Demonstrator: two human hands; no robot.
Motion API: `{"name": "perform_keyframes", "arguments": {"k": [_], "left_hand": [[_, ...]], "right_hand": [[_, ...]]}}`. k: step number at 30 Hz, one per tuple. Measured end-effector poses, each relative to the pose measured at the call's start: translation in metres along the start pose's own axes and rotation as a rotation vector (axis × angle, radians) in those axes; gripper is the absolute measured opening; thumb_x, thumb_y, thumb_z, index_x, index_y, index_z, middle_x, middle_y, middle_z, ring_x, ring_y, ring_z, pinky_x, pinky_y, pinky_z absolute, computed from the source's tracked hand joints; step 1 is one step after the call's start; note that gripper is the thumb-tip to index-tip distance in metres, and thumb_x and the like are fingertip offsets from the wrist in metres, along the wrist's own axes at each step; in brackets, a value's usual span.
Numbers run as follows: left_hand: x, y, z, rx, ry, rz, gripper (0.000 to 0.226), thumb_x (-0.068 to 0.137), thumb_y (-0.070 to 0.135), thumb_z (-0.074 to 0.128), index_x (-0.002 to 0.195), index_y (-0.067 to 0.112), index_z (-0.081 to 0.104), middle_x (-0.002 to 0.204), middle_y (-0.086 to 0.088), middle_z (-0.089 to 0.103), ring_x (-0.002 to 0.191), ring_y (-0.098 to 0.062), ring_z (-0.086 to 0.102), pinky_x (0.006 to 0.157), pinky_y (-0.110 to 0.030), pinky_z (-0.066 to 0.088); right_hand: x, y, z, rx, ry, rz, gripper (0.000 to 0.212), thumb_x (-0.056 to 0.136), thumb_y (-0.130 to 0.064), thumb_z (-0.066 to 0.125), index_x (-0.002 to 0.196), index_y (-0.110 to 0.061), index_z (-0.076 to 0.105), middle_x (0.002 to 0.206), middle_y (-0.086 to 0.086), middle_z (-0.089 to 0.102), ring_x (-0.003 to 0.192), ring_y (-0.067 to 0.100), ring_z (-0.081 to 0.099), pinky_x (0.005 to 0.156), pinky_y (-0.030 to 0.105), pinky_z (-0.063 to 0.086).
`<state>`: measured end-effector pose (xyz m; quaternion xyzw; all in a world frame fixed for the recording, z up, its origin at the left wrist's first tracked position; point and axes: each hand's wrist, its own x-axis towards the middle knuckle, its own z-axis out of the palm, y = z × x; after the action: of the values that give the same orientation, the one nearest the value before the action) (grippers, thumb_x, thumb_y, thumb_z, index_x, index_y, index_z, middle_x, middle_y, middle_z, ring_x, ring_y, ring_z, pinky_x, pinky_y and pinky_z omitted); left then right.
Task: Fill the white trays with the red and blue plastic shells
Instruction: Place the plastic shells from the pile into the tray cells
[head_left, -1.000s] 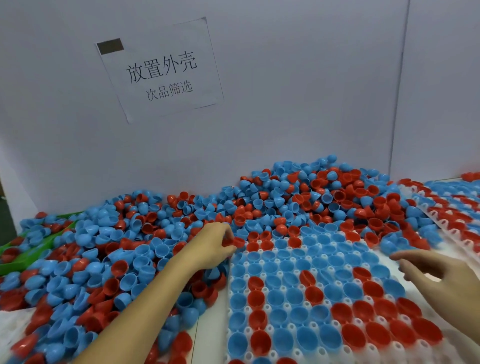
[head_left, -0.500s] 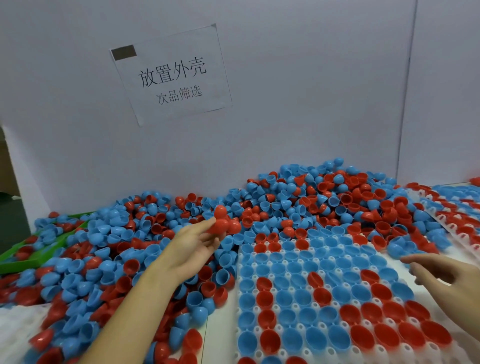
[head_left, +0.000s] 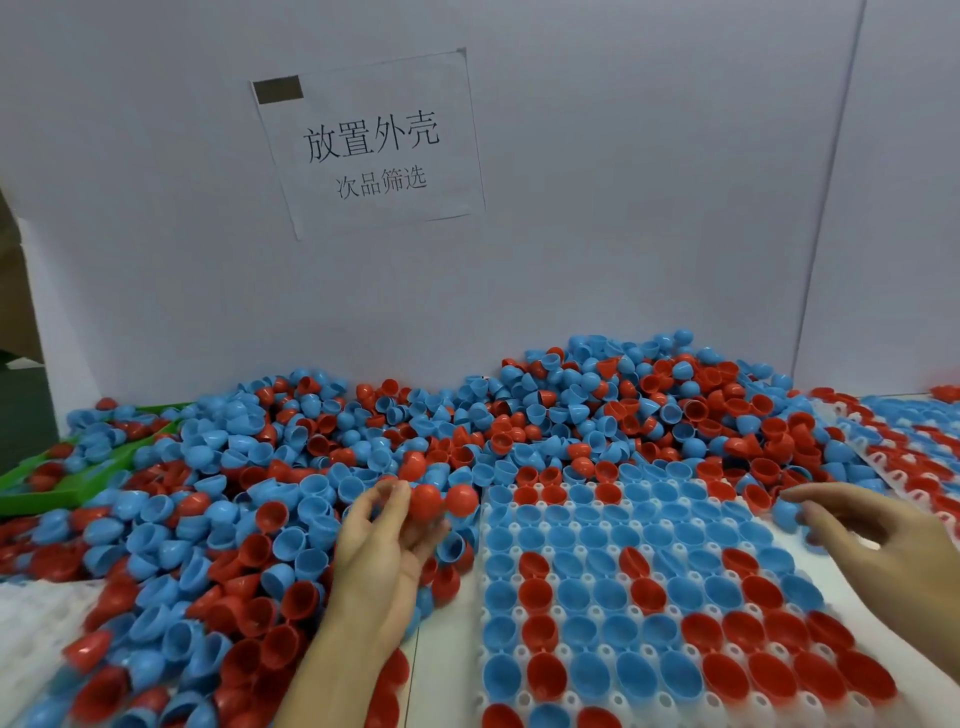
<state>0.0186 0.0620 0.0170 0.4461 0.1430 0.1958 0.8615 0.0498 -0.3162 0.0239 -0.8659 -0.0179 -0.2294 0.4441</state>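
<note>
A white partition wall (head_left: 571, 260) backs the desk and carries a white paper sign with black printed characters (head_left: 371, 145). Below it, a broad loose heap of red and blue hemispherical plastic shells (head_left: 519, 415) spreads over the desk, half burying a green plastic tray (head_left: 62, 486) at far left. In front lies the white moulded plastic tray with round sockets (head_left: 519, 530); nearly every visible socket already holds a shell, so filling looks well advanced. A second white tray (head_left: 883, 457) at far right also looks loaded.

The step in hand is gathering: the left hand (head_left: 382, 551), raised over the heap beside the tray's left edge, has its grip clamped on a few red shells (head_left: 431, 501) at the fingertips. The right hand (head_left: 878, 540) hovers over the tray's right side, fingers apart and holding nothing. Next, the left hand probably needs an empty socket and must seat each shell open side up.
</note>
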Motion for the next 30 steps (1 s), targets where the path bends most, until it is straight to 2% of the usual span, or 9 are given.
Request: {"name": "perform_keyframes", "arguments": {"k": [3,7,10,12,13,16,21,26,30], "left_hand": [[0.014,0.010,-0.004,0.277,0.115,0.229,0.011,0.099,0.013,0.062,0.107,0.018,0.057,0.101,-0.008,0.071,0.079,-0.014,0.075,0.064,-0.021,0.059],[0.035,0.020,-0.005,0.556,0.180,0.418,0.018,0.099,0.016,0.062,0.101,0.030,0.051,0.105,0.003,0.066,0.087,-0.013,0.072,0.072,-0.024,0.053],[0.048,0.022,0.000,0.799,0.091,0.537,0.024,0.098,0.017,0.063,0.098,0.035,0.047,0.094,0.004,0.062,0.069,0.002,0.063,0.055,-0.015,0.049],[0.053,0.017,0.007,0.994,-0.039,0.531,0.026,0.098,0.015,0.062,0.097,0.035,0.046,0.081,0.001,0.059,0.047,0.000,0.051,0.041,-0.014,0.041],[0.054,0.012,0.011,1.099,-0.109,0.512,0.022,0.098,0.016,0.062,0.098,0.033,0.047,0.082,0.001,0.060,0.046,-0.002,0.049,0.042,-0.015,0.039],[0.055,-0.004,0.018,1.372,-0.250,0.506,0.014,0.097,0.019,0.062,0.103,0.023,0.050,0.101,0.005,0.060,0.075,-0.007,0.056,0.065,-0.017,0.042],[0.057,-0.014,0.026,1.483,-0.246,0.513,0.016,0.097,0.019,0.062,0.103,0.023,0.048,0.100,0.007,0.056,0.073,-0.013,0.051,0.068,-0.025,0.043],[0.062,-0.017,0.030,1.500,-0.199,0.517,0.019,0.094,0.014,0.065,0.099,0.021,0.048,0.092,0.003,0.056,0.074,-0.013,0.053,0.062,-0.022,0.041],[0.065,-0.020,0.035,1.633,-0.235,0.545,0.024,0.094,0.018,0.063,0.110,0.021,0.045,0.110,0.001,0.055,0.108,-0.022,0.050,0.093,-0.038,0.049]], "right_hand": [[0.005,0.005,-0.002,-0.139,-0.059,0.062,0.024,0.092,-0.013,0.066,0.089,-0.036,0.070,0.081,-0.014,0.070,0.074,0.012,0.067,0.056,0.026,0.053],[0.001,0.026,0.000,-0.275,-0.201,0.264,0.009,0.092,-0.024,0.066,0.098,-0.031,0.070,0.083,-0.009,0.068,0.074,0.013,0.066,0.062,0.031,0.049],[-0.002,0.032,0.003,-0.288,-0.259,0.383,0.013,0.094,-0.031,0.063,0.099,-0.024,0.073,0.084,-0.007,0.069,0.075,0.016,0.066,0.059,0.030,0.049],[-0.002,0.028,0.004,-0.270,-0.262,0.430,0.018,0.095,-0.030,0.064,0.097,-0.018,0.076,0.078,-0.007,0.070,0.071,0.018,0.066,0.057,0.030,0.049],[-0.002,0.024,0.005,-0.255,-0.269,0.451,0.019,0.095,-0.029,0.064,0.098,-0.017,0.077,0.075,-0.007,0.070,0.069,0.019,0.066,0.056,0.030,0.049],[-0.003,0.015,0.005,-0.196,-0.290,0.520,0.027,0.097,-0.029,0.061,0.113,-0.010,0.072,0.079,-0.010,0.065,0.073,0.016,0.064,0.059,0.030,0.044],[-0.004,0.014,0.003,-0.035,-0.325,0.627,0.028,0.101,-0.024,0.055,0.119,-0.007,0.067,0.118,0.013,0.069,0.088,0.025,0.070,0.090,0.046,0.054],[-0.006,0.024,-0.011,0.032,-0.297,0.678,0.026,0.102,-0.021,0.054,0.115,-0.006,0.070,0.097,0.013,0.075,0.083,0.033,0.073,0.090,0.051,0.055],[-0.006,0.036,-0.023,0.097,-0.332,0.727,0.023,0.102,-0.015,0.054,0.109,-0.002,0.071,0.089,0.017,0.077,0.082,0.036,0.075,0.093,0.055,0.054]]}}
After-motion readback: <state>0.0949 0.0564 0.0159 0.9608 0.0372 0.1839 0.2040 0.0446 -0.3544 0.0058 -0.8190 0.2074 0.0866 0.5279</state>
